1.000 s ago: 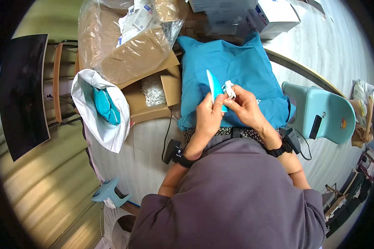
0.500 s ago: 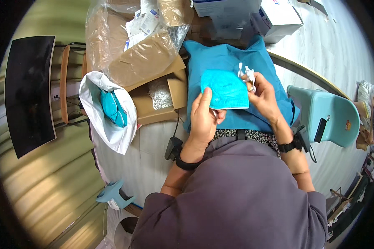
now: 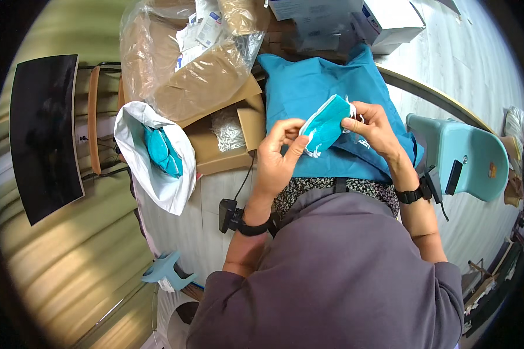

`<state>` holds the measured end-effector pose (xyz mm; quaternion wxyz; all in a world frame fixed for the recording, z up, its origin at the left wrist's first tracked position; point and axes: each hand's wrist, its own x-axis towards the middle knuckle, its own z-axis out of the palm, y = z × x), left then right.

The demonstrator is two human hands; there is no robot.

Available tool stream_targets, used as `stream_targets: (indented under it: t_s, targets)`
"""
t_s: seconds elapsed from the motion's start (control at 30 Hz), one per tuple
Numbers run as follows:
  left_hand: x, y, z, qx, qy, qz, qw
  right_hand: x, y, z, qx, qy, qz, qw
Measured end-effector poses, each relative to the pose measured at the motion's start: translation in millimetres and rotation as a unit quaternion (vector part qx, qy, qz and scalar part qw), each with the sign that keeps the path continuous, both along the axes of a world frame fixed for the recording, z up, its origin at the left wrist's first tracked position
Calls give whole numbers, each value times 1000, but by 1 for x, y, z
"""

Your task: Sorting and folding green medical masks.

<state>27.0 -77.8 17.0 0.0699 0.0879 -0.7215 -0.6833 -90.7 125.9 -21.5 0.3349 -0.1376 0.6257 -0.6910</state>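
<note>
A turquoise face mask (image 3: 327, 125) with white edging is held up over the blue cloth in my lap, tilted and partly turned on edge. My left hand (image 3: 276, 158) is closed at its left edge, thumb in front and fingers curled behind. At the opposite edge, my right hand (image 3: 377, 129) pinches the mask between thumb and fingers. White ear loops (image 3: 315, 152) bunch beneath the left edge, and more white cord shows by the right fingers. The blue cloth (image 3: 297, 87) lies spread under both hands.
Left of me stands a white bag (image 3: 177, 195) with turquoise masks (image 3: 162, 152) inside. Beside it, a cardboard box (image 3: 253, 131) holds a heap of white ear loops (image 3: 227, 131). A plastic-lined carton (image 3: 198, 87) stands behind. A light-blue stool (image 3: 477, 157) is at right.
The mask has turned from lying nearly flat to a tilted, edge-up position. My left hand has shifted from its lower front to its left edge, and the right thumb now presses on the mask.
</note>
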Motion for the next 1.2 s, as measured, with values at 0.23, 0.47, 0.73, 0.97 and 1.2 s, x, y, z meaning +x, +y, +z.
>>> stream_targets:
  t_s: [0.23,0.47,0.73,0.97,1.2]
  targets:
    - [-11,11,-1,38,-48,112,992,6,-22,-3,44,64,-203,976]
    - [-14,29,-3,48,-64,117,990,31,-37,19,106,259,-32,960]
    - [-9,36,-12,-66,-102,37,992,28,-38,4,33,147,-77,986]
    - [1,36,-9,-34,-76,16,996,8,-31,-27,146,203,-171,953]
    - [8,25,13,11,-57,53,997,-36,20,-47,159,148,-155,964]
